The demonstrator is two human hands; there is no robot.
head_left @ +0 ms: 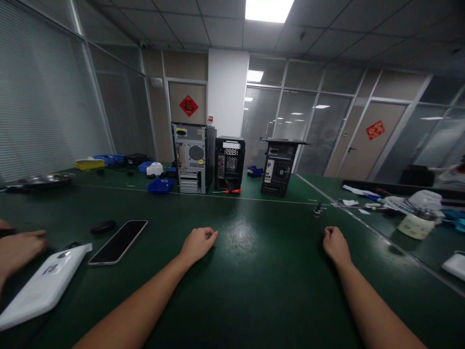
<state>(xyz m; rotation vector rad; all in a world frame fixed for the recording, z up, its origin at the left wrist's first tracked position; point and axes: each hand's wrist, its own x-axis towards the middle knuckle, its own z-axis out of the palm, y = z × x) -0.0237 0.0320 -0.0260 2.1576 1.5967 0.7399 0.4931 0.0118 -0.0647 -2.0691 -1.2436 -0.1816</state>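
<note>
My left hand [198, 244] rests on the green table [254, 271] with its fingers curled in a loose fist, nothing visible in it. My right hand [334, 244] lies further right on the same table, also curled shut and holding nothing I can see. A dark phone [119, 241] lies face up to the left of my left hand. Three computer tower cases stand at the far side: a silver-backed one [190, 157], a black one [229, 162] and another black one [279, 167]. A red-handled screwdriver [229, 191] lies in front of the middle case.
Another person's hand [18, 248] rests at the left edge beside a white flat device [43, 286] and a small black object [102, 226]. Blue bins [160, 186], a yellow tray [89, 164] and a metal dish [43, 180] sit far left. Clutter covers the right table [417, 213].
</note>
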